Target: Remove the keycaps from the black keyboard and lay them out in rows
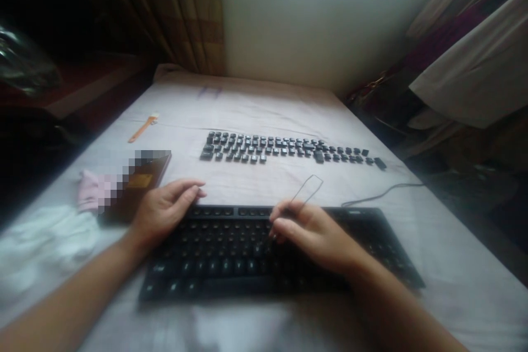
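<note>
A black computer keyboard [237, 285] lies in front of me. Its upper rows show bare key sockets, while lettered keycaps still sit in the lower rows. My right hand [311, 234] pinches a thin bent wire loop [317, 190] over the middle of the keyboard; the loop sticks up past the fingers and its lower end is blurred near the keys. At the keyboard's upper left corner, my left hand [165, 210] has thumb and fingertips together. A small dark bit shows between them, too small to name. Beyond the keyboard, loose black keycaps [256, 148] are laid out in rows.
An orange-handled brush [142, 128] lies at the far left of the sheet-covered surface [268, 104]. Nearer are a partly blurred-out brown flat object [140, 181], a pink cloth [93, 192] and a white cloth [49, 247]. A cable [388, 193] runs off right.
</note>
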The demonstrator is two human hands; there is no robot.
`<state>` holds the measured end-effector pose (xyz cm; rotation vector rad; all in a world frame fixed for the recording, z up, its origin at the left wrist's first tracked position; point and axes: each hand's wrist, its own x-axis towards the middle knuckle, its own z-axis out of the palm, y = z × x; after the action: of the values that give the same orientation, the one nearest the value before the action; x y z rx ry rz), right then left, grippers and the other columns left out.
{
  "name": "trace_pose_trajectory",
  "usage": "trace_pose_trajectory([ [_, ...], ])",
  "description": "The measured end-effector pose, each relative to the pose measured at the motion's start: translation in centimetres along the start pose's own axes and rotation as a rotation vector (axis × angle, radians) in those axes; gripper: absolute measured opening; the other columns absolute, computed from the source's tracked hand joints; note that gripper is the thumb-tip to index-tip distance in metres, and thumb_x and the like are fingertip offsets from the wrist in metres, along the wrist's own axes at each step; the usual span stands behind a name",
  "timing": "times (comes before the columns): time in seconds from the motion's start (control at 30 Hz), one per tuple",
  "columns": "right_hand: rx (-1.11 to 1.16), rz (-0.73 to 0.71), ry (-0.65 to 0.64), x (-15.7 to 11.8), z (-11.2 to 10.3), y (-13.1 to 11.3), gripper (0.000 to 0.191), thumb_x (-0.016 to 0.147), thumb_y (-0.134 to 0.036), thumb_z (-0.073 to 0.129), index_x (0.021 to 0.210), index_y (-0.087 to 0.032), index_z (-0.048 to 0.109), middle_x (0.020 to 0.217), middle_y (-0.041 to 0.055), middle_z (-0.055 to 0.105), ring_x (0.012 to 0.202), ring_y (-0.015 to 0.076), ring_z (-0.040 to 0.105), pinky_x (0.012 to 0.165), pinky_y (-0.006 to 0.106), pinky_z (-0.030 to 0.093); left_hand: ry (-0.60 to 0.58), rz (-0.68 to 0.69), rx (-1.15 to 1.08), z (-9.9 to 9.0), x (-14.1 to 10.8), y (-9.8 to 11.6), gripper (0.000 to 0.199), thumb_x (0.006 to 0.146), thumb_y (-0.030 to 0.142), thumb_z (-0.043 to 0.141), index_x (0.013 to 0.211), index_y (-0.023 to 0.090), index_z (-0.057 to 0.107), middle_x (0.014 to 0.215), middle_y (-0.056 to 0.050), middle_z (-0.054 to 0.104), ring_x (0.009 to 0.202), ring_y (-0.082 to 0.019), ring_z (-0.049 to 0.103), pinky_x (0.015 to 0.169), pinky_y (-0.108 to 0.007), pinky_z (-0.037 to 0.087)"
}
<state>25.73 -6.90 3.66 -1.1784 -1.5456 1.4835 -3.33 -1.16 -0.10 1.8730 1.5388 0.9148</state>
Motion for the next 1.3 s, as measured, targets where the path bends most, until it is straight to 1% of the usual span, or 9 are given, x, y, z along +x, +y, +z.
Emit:
trace_pose_trajectory([
  [0.1,-0.193,-0.071,0.006,0.0,0.3,-0.2,0.01,0.089,-0.028,0.057,0.089,-0.019,0.062,0.073,-0.0004,0.064,0.066,0.0127,0.062,0.063,0.023,0.052,-0.006,0.009,-0.002,0.1,0.0,-0.1,0.038,0.089,0.053,0.054,0.104,0.023,0.072,0.087,-0.003,0.08,0.081,-0.023,0.074,0.082,-0.034,0.057],
  [0.2,-0.388,-0.195,0.019,0.0,0.5,-0.6,0.006,0.089,-0.022,0.057,0.088,-0.02,0.063,0.075,-0.0004,0.066,0.069,0.0131,0.062,0.066,0.024,0.051,-0.016,0.011,-0.011,0.1,0.0,-0.2,0.039,0.089,0.052,0.054,0.105,0.022,0.072,0.086,-0.004,0.079,0.081,-0.023,0.074,0.081,-0.034,0.057],
  [0.27,-0.471,-0.278,0.009,-0.1,0.7,-0.7,0.005,0.089,-0.019,0.058,0.089,-0.021,0.063,0.079,0.0002,0.068,0.073,0.0134,0.064,0.07,0.024,0.051,-0.022,0.013,-0.015,0.1,0.0,-0.2,0.039,0.089,0.052,0.054,0.105,0.021,0.072,0.086,-0.004,0.079,0.081,-0.023,0.074,0.08,-0.034,0.057],
  [0.37,-0.55,-0.363,-0.025,-0.2,0.9,-0.5,0.007,0.089,-0.015,0.058,0.091,-0.021,0.061,0.083,0.0009,0.069,0.075,0.0131,0.065,0.071,0.022,0.051,-0.022,0.017,-0.025,-0.1,-0.1,-0.1,0.038,0.09,0.05,0.054,0.105,0.021,0.072,0.086,-0.004,0.079,0.081,-0.023,0.074,0.08,-0.034,0.057],
  [0.53,-0.656,-0.455,-0.07,-0.3,1.7,-0.6,0.008,0.092,-0.015,0.055,0.093,-0.021,0.059,0.083,0.0024,0.067,0.074,0.0146,0.065,0.069,0.024,0.052,-0.026,0.025,-0.041,0.0,-0.1,0.1,0.036,0.09,0.048,0.054,0.106,0.021,0.072,0.086,-0.004,0.079,0.081,-0.022,0.074,0.085,-0.036,0.056],
  [0.7,-0.804,-0.485,-0.103,-0.2,2.5,-1.2,0.015,0.094,-0.018,0.051,0.083,-0.021,0.06,0.079,0.0038,0.066,0.068,0.0161,0.063,0.062,0.025,0.051,-0.024,0.037,-0.026,0.1,0.0,0.3,0.035,0.09,0.046,0.053,0.105,0.022,0.072,0.086,-0.003,0.079,0.081,-0.022,0.073,0.086,-0.035,0.056],
  [0.87,-0.76,-0.423,-0.106,-0.2,2.3,-0.3,0.012,0.095,-0.019,0.051,0.092,-0.022,0.062,0.082,0.003,0.072,0.074,0.0172,0.069,0.071,0.027,0.054,-0.022,0.035,-0.028,0.0,0.0,0.5,0.036,0.089,0.047,0.053,0.104,0.021,0.072,0.085,-0.003,0.079,0.08,-0.022,0.074,0.084,-0.035,0.056],
  [0.97,-0.707,-0.393,-0.099,0.0,2.0,0.2,0.011,0.095,-0.019,0.051,0.094,-0.022,0.061,0.083,0.0023,0.073,0.075,0.016,0.07,0.071,0.025,0.054,-0.025,0.033,-0.022,0.0,0.0,0.5,0.037,0.089,0.049,0.053,0.104,0.021,0.072,0.084,-0.003,0.079,0.08,-0.023,0.074,0.083,-0.035,0.056],
  [1.3,-0.607,-0.458,-0.036,-0.1,1.9,0.3,0.012,0.095,-0.02,0.049,0.091,-0.022,0.06,0.082,0.0029,0.074,0.073,0.0152,0.071,0.068,0.025,0.055,-0.03,0.042,0.0,0.0,-0.1,0.2,0.036,0.09,0.047,0.053,0.105,0.021,0.072,0.086,-0.004,0.079,0.082,-0.023,0.073,0.083,-0.034,0.055],
])
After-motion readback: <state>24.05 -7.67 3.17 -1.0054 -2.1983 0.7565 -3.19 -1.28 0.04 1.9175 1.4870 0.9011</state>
